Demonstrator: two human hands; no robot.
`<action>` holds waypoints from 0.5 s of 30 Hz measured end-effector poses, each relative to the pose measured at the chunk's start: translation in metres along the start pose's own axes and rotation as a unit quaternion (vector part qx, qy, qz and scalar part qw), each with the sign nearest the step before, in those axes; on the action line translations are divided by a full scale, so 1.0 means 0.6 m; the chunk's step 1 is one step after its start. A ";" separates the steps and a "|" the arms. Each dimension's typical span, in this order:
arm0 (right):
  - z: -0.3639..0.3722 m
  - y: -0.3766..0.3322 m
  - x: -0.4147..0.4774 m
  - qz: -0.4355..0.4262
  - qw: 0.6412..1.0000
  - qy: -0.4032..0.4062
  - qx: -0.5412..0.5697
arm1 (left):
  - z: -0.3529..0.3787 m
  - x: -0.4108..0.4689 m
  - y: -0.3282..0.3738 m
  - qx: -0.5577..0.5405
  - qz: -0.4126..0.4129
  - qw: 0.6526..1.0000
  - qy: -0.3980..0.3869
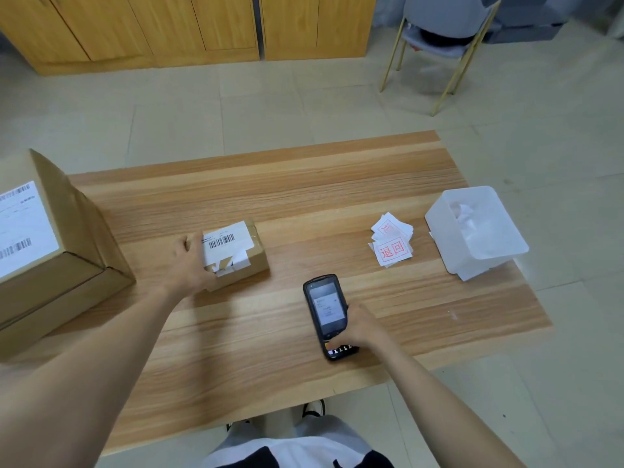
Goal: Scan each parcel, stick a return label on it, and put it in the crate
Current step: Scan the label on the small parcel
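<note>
Nearest us, the right hand [361, 327] is wrapped round the lower end of the handheld scanner [326, 309], screen up, low over the table [270, 366]. Out to the left, the left hand [190, 261] grips the near-left end of the small parcel [243, 255], which sits on the wood, barcode label facing up. To the right lies a pile of return labels [393, 243], with a white plastic tub [439, 211] just beside it. A large cardboard box [84, 231] stands at the far-left edge.
</note>
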State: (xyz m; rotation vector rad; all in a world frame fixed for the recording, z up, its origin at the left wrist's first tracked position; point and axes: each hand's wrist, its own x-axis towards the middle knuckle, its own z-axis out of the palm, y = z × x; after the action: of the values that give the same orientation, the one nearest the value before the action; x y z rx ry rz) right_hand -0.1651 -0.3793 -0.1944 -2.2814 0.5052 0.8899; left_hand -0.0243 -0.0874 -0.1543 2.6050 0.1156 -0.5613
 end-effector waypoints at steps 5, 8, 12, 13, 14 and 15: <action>-0.059 0.009 0.021 -0.022 0.999 0.043 0.017 | 0.001 -0.013 0.007 0.019 -0.015 1.000 -0.011; -0.110 0.011 0.051 -0.023 0.987 0.151 0.048 | -0.003 -0.022 0.010 0.022 -0.011 1.000 0.010; -0.158 0.016 0.092 0.003 0.977 0.213 0.035 | -0.008 -0.039 0.003 0.034 -0.026 0.998 0.038; -0.163 0.018 0.102 0.005 0.974 0.224 0.016 | -0.007 -0.044 -0.002 0.033 -0.033 0.998 0.046; -0.165 0.021 0.110 0.001 0.972 0.237 -0.001 | -0.005 -0.050 -0.009 0.029 -0.038 0.998 0.052; -0.166 0.025 0.118 -0.006 0.969 0.246 -0.011 | -0.002 -0.056 -0.019 0.025 -0.044 0.997 0.054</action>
State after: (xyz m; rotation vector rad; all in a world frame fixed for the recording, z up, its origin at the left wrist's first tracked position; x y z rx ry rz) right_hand -0.0775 -0.4661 -0.1936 -2.5237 0.6922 0.3115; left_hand -0.0567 -0.0765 -0.1444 2.6897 0.2564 -0.4597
